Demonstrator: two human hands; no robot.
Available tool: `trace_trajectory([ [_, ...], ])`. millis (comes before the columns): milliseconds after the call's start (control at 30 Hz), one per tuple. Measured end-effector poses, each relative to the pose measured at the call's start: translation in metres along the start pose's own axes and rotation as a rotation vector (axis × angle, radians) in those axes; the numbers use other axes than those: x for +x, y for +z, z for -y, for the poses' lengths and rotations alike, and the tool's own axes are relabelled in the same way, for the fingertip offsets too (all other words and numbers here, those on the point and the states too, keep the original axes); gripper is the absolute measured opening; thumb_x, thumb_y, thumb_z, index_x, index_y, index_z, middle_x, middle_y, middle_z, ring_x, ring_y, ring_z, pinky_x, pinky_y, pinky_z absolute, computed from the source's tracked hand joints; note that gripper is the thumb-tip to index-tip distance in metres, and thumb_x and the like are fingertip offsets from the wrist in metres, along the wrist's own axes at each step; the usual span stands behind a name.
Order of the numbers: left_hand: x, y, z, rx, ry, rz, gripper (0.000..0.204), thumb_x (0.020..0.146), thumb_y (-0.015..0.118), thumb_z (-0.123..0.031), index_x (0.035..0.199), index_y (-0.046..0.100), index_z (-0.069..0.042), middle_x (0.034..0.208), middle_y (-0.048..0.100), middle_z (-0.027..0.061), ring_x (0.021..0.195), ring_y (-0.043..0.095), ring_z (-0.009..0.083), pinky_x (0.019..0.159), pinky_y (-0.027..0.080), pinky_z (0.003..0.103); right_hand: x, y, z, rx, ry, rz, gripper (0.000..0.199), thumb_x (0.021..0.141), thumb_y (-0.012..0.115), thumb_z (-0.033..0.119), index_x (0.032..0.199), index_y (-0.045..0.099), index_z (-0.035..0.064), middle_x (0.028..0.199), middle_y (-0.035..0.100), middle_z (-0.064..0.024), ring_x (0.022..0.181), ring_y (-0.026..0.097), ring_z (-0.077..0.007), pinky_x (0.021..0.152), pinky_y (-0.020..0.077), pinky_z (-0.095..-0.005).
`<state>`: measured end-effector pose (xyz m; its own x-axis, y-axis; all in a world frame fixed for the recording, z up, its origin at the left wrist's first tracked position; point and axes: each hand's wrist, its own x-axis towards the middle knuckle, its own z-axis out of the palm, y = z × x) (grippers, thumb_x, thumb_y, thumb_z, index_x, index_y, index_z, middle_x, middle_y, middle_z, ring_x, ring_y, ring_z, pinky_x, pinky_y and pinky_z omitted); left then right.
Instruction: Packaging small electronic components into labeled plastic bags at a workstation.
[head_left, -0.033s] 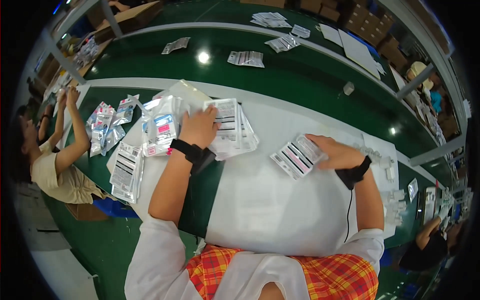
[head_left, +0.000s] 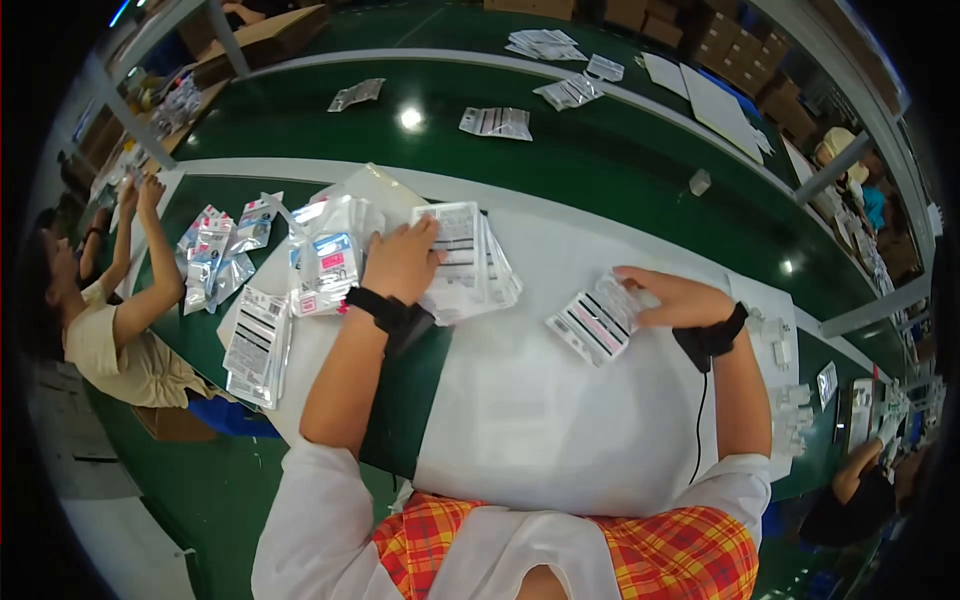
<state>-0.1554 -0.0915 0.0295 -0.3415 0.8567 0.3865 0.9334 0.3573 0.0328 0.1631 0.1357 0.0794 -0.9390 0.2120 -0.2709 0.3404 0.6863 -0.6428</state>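
Observation:
My left hand (head_left: 403,262) lies with its fingers spread over the left edge of a stack of flat printed pouches (head_left: 462,275). On the white work surface to the right is a silvery plastic pouch (head_left: 592,325) with black and pink bars. My right hand (head_left: 682,298) grips its upper right end between thumb and fingers. Just left of my left hand is a pile of clear and silver pouches with blue and pink print (head_left: 330,262). Another stack of printed pouches (head_left: 258,345) lies nearer to me on the left.
Filled blue-and-white pouches (head_left: 215,255) lie at the left, beside a co-worker (head_left: 125,310). Small clear-white plastic parts (head_left: 790,415) sit beyond my right forearm. Past a pale rail, loose pouches (head_left: 497,123) lie on the green surface (head_left: 590,165). A black cable (head_left: 699,430) hangs from my right wristband.
The picture has shifted very slightly. Both hands and the pouches keep nearly the same places, with my right hand still on its pouch.

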Motion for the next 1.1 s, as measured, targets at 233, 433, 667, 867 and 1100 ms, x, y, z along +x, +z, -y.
trace_trajectory([
  [233, -0.012, -0.037, -0.014, -0.035, -0.071, 0.13, 0.036, 0.084, 0.059, -0.017, 0.117, 0.057, -0.003, 0.123, 0.061, 0.0093, 0.123, 0.05, 0.0315, 0.106, 0.026, 0.062, 0.083, -0.03, 0.057, -0.474, 0.196, 0.203, 0.066, 0.066, 0.074, 0.025, 0.127, 0.053, 0.0101, 0.107, 0.06, -0.0204, 0.102, 0.058, -0.035, 0.089, 0.0475, -0.0383],
  [433, -0.033, -0.02, -0.137, -0.181, 0.439, 0.098, 0.029, 0.084, 0.057, -0.015, 0.108, 0.064, 0.0, 0.111, 0.066, 0.0124, 0.12, 0.053, 0.0311, 0.108, 0.028, 0.058, 0.132, -0.082, -0.009, -0.291, 0.066, -0.606, 0.045, 0.069, 0.069, 0.023, 0.11, 0.061, 0.0073, 0.106, 0.062, -0.0214, 0.098, 0.061, -0.0381, 0.084, 0.0511, -0.0415],
  [667, -0.004, 0.013, -0.168, -0.324, 0.344, 0.499, 0.025, 0.084, 0.056, -0.015, 0.103, 0.068, -0.004, 0.111, 0.066, 0.0123, 0.115, 0.056, 0.0306, 0.102, 0.039, 0.05, 0.064, 0.011, 0.049, -0.373, 0.112, -0.302, 0.022, 0.075, 0.059, 0.013, 0.093, 0.062, 0.0003, 0.087, 0.063, -0.0241, 0.087, 0.061, -0.0395, 0.076, 0.0491, -0.0471],
  [867, 0.01, 0.02, -0.129, -0.676, 0.232, 0.483, 0.027, 0.085, 0.056, -0.01, 0.109, 0.067, -0.004, 0.121, 0.063, 0.0098, 0.107, 0.06, 0.029, 0.1, 0.041, 0.049, 0.013, 0.107, 0.043, -0.465, -0.158, -0.507, 0.027, 0.073, 0.061, 0.016, 0.097, 0.061, 0.0033, 0.087, 0.063, -0.0176, 0.084, 0.06, -0.0366, 0.075, 0.0491, -0.0441],
  [1100, -0.003, 0.017, -0.144, -0.367, 0.322, 0.438, 0.043, 0.085, 0.059, -0.015, 0.128, 0.057, -0.008, 0.138, 0.051, 0.0078, 0.122, 0.052, 0.0253, 0.106, 0.035, 0.053, 0.005, 0.081, 0.055, -0.094, 0.098, 0.003, 0.042, 0.072, 0.065, 0.02, 0.112, 0.058, 0.0089, 0.108, 0.054, -0.0165, 0.103, 0.049, -0.0339, 0.087, 0.0446, -0.0423],
])
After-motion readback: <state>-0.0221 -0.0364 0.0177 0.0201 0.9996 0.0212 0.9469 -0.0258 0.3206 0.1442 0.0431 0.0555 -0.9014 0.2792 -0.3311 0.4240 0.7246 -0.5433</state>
